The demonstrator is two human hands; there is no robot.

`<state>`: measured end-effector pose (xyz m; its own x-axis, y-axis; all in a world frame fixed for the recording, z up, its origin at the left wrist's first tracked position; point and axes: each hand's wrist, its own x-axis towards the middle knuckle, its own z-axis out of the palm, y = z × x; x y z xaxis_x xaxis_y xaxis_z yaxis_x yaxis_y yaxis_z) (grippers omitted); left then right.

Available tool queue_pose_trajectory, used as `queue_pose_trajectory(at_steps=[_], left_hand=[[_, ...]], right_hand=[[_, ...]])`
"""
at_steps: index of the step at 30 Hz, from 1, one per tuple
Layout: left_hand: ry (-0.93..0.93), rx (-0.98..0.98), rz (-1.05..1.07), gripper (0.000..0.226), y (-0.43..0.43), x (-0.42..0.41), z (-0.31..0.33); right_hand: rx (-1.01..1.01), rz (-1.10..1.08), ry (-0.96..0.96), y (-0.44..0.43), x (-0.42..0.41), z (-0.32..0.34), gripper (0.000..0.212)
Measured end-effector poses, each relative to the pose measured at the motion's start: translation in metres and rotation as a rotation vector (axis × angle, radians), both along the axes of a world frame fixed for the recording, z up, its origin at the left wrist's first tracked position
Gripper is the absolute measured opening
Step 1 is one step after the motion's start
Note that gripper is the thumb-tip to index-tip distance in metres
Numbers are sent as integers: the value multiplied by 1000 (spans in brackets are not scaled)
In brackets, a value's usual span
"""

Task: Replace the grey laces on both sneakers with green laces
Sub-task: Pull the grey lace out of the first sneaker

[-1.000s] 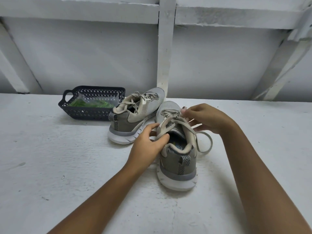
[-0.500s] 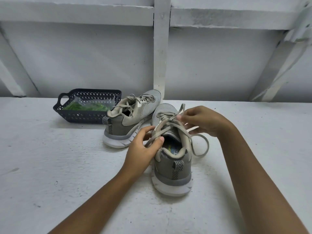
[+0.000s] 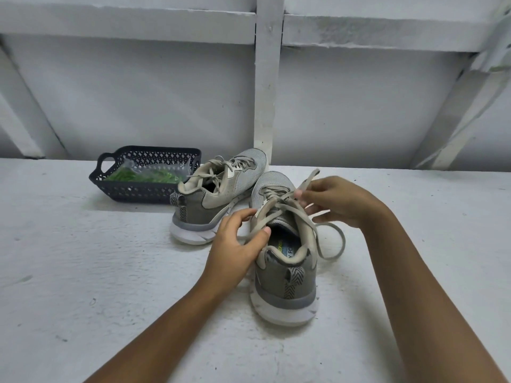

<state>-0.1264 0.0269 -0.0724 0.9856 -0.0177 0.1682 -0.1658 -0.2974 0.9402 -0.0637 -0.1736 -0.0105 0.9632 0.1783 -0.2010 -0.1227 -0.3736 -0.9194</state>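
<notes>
White table (image 3: 83,272): L hand (image 3: 232,250) grips sneaker (image 3: 287,286), R hand (image 3: 340,201) pinches grey lace (image 3: 307,180) (raised)

The basket (image 3: 132,192) sits left of the far sneaker (image 3: 218,200), with the near sneaker (image 3: 287,275) in front, rightward.

Rough white-painted flat surface (image 3: 83,272), dark-specked, under the grip of the right hand (image 3: 340,201). Pale grey-white back wall (image 3: 152,100) beyond the grip; white vertical post (image 3: 266,92) straight behind it, white horizontal beam (image 3: 124,26) above. White diagonal brace (image 3: 25,117) far left of grip, second diagonal brace (image 3: 459,114) far right. Light even, shadows soft
</notes>
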Motion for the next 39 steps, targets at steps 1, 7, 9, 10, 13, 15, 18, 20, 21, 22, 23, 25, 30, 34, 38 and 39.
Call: queue_pose_trajectory(at_steps=[1,7,9,10,13,15,18,20,21,22,23,25,30,34,38,39], left_hand=[[-1,4,1,30,0,0,0],[-4,-3,4,29,1,1,0],[-7,-6,8,29,1,1,0],[-9,-2,7,29,1,1,0],[-9,-1,6,31,0,1,-1],[5,-12,6,36,0,1,-2],[5,-24,7,35,0,2,-3],[-12,-9,5,30,0,3,-5],[-20,-3,6,30,1,3,-5],[-22,0,5,30,1,3,-6],[-21,-1,4,30,1,4,-5],[-19,-6,0,28,0,3,-5],[-10,-69,17,42,-3,3,-9],[-14,-89,14,49,-4,1,-8],[-21,-79,11,44,-2,2,-8],[-27,-69,9,36,-2,3,-9]], right_hand=[[-21,23,-8,2,0,-2,22],[192,-260,-153,-1,1,5,20],[243,-336,-162,-7,3,6,22],[238,-330,-141,-9,2,6,24],[77,-110,0,-7,-1,4,28],[-33,39,24,-4,-3,1,22],[12,-16,-58,-1,-1,1,16],[101,-144,-110,-1,0,3,18],[138,-210,-130,-1,1,4,19],[167,-267,-147,-1,1,4,19],[182,-304,-158,-1,2,4,19],[167,-278,-132,-1,1,4,21],[31,26,-11,3,-4,-1,16],[161,-113,-101,4,-3,2,21],[299,-458,-203,-3,0,6,20],[346,-546,-216,-5,1,6,18]])
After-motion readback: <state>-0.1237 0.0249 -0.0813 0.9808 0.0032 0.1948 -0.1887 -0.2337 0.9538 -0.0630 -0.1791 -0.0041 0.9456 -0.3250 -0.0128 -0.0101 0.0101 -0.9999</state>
